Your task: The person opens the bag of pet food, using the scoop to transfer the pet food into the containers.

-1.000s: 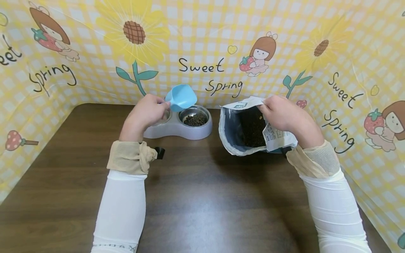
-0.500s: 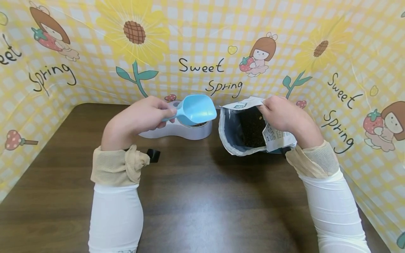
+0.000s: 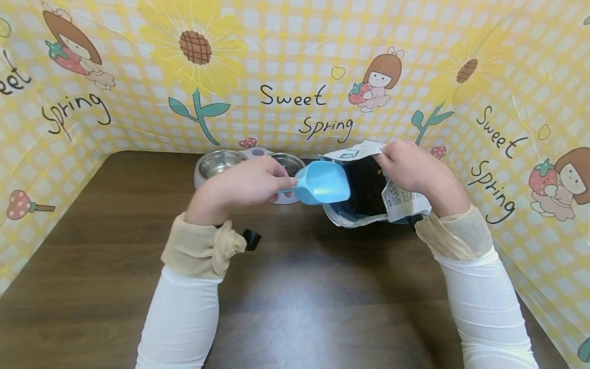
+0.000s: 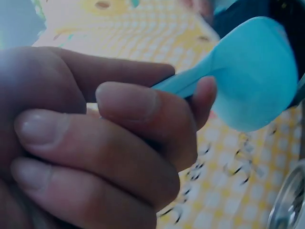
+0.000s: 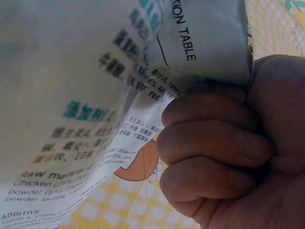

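Observation:
My left hand (image 3: pixel 249 184) grips the handle of a light blue scoop (image 3: pixel 326 182), whose bowl is at the left side of the bag's mouth. In the left wrist view the fingers curl round the scoop's handle (image 4: pixel 183 82). An opened bag of pet food (image 3: pixel 352 221) stands on the table with dark kibble (image 3: pixel 367 192) inside. My right hand (image 3: pixel 412 166) pinches the bag's upper right edge; in the right wrist view its fingers curl against the printed bag wall (image 5: pixel 109 109). The scoop's inside shows no kibble in the head view.
A double pet bowl stands behind my left hand. Its left steel bowl (image 3: pixel 220 161) shows bare metal, while the right steel bowl (image 3: pixel 290 163) is partly hidden by hand and scoop. A patterned cloth (image 3: pixel 286 61) surrounds the back and sides of the wooden table (image 3: pixel 276 297).
My left hand has carried the scoop rightward and down, from over the double bowl to the bag's mouth. The right hand and the bag have stayed in place.

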### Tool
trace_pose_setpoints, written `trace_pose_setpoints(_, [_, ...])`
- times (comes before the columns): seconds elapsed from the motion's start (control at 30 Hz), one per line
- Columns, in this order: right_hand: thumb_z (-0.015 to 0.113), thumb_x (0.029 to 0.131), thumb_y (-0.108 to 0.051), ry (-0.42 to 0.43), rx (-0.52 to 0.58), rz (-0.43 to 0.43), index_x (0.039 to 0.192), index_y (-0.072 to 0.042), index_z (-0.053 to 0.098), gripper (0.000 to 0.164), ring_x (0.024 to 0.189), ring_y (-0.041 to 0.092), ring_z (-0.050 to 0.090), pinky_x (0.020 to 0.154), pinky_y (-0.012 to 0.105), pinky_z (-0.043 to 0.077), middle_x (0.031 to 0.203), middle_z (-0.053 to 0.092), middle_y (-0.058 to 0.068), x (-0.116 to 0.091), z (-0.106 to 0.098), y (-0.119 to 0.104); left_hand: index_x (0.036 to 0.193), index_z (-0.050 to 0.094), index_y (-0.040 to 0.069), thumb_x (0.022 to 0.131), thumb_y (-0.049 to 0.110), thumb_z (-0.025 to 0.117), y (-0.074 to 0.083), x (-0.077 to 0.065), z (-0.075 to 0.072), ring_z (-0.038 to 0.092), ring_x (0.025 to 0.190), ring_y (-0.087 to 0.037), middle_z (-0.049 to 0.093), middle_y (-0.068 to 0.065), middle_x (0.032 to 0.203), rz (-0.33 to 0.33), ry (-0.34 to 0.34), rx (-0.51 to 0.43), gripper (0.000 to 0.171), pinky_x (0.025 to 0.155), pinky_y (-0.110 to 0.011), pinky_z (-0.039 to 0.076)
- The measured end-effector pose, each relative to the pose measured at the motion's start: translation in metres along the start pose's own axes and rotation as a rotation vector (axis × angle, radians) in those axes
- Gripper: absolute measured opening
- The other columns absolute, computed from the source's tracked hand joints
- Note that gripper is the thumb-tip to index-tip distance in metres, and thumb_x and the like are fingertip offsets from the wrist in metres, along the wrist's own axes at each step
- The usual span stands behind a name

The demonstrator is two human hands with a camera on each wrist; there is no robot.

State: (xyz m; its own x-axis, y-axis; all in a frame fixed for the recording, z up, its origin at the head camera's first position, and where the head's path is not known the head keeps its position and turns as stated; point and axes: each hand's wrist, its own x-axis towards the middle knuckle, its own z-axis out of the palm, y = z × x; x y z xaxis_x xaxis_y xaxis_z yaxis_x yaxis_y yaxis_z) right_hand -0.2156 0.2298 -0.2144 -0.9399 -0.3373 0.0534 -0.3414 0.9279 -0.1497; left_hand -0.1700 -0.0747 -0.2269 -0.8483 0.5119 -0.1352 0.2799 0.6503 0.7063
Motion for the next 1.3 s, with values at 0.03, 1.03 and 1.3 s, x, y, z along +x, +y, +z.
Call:
trace_pose_setpoints(0.03, [0.039, 0.104, -0.018, -0.002, 0.002, 0.004, 0.061, -0.006, 0.047, 0.046, 0.052, 0.025, 0.048, 0.053, 0.035, 0.042, 0.056, 0.043, 0.006, 0.0, 0.0, 0.0, 0.064, 0.054, 0.012, 0.103, 0.029, 0.05, 0.003, 0.004, 0.005, 0.03, 0.044, -0.01, 0.035, 0.006, 0.05, -0.001, 0.006, 0.021, 0.042, 0.046, -0.023, 0.028])
trace_pose_setpoints(1.03, [0.037, 0.104, -0.021, 0.001, 0.004, 0.019, 0.06, -0.007, 0.047, 0.048, 0.05, 0.024, 0.05, 0.048, 0.033, 0.041, 0.054, 0.044, 0.007, -0.002, 0.002, -0.003, 0.06, 0.053, 0.012, 0.093, 0.041, 0.063, 0.017, 0.078, 0.076, 0.047, 0.048, -0.015, 0.042, 0.0, 0.058, -0.108, 0.235, 0.221, 0.046, 0.046, -0.025, 0.035])
trace_pose_setpoints(1.3, [0.038, 0.104, -0.019, 0.004, -0.013, 0.004, 0.061, -0.007, 0.048, 0.046, 0.054, 0.025, 0.049, 0.052, 0.035, 0.041, 0.059, 0.046, 0.009, -0.003, 0.0, -0.003, 0.049, 0.039, 0.016, 0.094, 0.025, 0.055, 0.013, 0.076, 0.071, 0.036, 0.044, -0.012, 0.034, 0.004, 0.049, -0.033, 0.172, 0.153, 0.049, 0.044, -0.024, 0.031])
